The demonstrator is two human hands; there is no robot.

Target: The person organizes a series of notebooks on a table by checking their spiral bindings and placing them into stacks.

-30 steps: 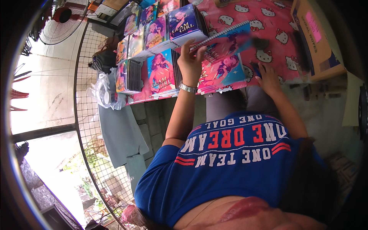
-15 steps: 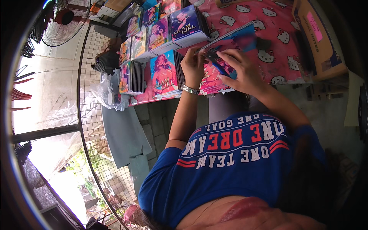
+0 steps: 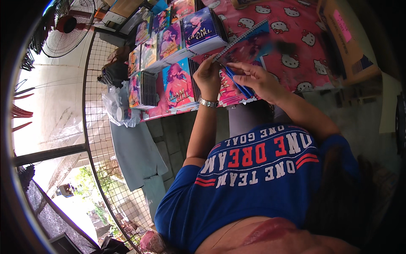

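My left hand [image 3: 207, 79], with a metal watch on its wrist, pinches the lower end of the coil on a spiral notebook [image 3: 247, 46]. The notebook lies slanted over the table, its transparent-looking cover partly blurred. In my right hand [image 3: 263, 81] is a pair of blue-handled pliers [image 3: 239, 83], its jaws close to the coil end by my left fingers. The jaw tips are too small and covered to make out. Under the pliers lies a pile of pink-covered notebooks [image 3: 230, 91], partly hidden by my hands.
Several stacks of spiral notebooks [image 3: 179, 82] with bright covers fill the table's left side. A pink patterned cloth [image 3: 277, 27] covers the table. At right stands a cardboard box [image 3: 344, 42]; a small dark object [image 3: 286, 47] lies nearer. A fan [image 3: 67, 25] and wire mesh stand left.
The blue handles of the pliers have swung into clearer view as my right hand turned and dropped slightly. My left hand stays at the coil end and has shifted a little toward me.
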